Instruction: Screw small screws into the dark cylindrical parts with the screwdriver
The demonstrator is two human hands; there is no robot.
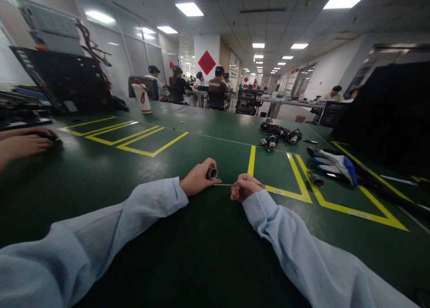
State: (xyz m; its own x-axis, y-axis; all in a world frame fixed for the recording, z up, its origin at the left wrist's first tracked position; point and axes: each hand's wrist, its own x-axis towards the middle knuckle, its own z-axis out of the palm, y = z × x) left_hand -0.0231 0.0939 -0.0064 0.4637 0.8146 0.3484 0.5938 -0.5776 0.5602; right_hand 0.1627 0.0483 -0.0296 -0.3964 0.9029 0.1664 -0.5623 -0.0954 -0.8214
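My left hand (199, 178) is closed around a short dark cylinder (212, 173), whose open end has a shiny metal rim and faces me. My right hand (245, 188) pinches a thin straight rod (223, 184), which looks like metal. The rod's far tip reaches the fingertips of my left hand, just below the cylinder; I cannot tell whether it touches them. Part of the rod is hidden in my right fingers. Both hands are over the green table (188, 236), in front of the yellow tape lines.
A similar cylinder (316, 180) lies to the right, beside blue and white gloves (337, 162). Several dark metal parts (280, 135) are grouped farther back. A white cup (142, 97) stands at the back left. Another person's hand (32, 144) rests at the left edge. Dark panels flank the table.
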